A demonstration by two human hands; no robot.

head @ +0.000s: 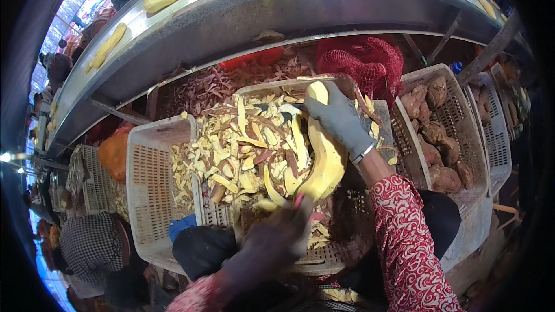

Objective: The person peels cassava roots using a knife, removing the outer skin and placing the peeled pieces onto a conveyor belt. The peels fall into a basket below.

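Observation:
My right hand (336, 115), in a grey glove with a metal band at the wrist, grips the upper end of a large curved sweet potato (326, 156). The tuber is pale yellow, with its skin off where I can see it. Blurred by motion, my gloved left hand (277, 234) is closed around a small tool with a pink part (298, 200), probably a peeler, at the tuber's lower end. Beneath and to the left, a heap of yellow and brown peelings (247, 147) fills a plastic crate. A strip of peel hangs beside the tool.
A metal conveyor trough (277, 6) crosses ahead, carrying peeled tubers (164, 0). At right, a crate (470, 156) holds unpeeled tubers (444, 177). A white crate (149, 169) stands at left. Red netting (362, 58) lies beyond the peelings. A person in checked cloth (92, 242) is at lower left.

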